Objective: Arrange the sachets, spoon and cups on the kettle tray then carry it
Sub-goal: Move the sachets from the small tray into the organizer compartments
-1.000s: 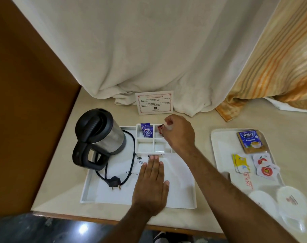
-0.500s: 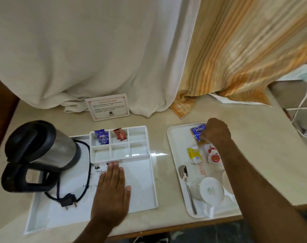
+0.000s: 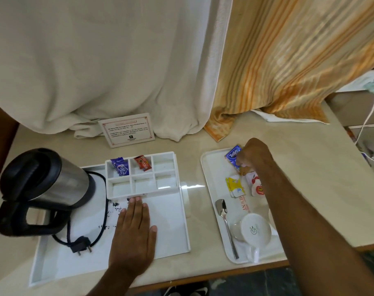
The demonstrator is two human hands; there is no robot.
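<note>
Head view: the right hand (image 3: 254,155), over the kettle tray (image 3: 171,221) a second ago, now closes its grip on the Tetley sachet (image 3: 232,155) on the side tray (image 3: 211,189); the left hand (image 3: 133,238) lies flat, empty, so another transfer begins.

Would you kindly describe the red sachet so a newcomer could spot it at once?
Start at the kettle tray on the left, then its six-slot white organiser. The red sachet leans in the back row's middle slot, right of the purple sachet; every other slot is empty.
</note>
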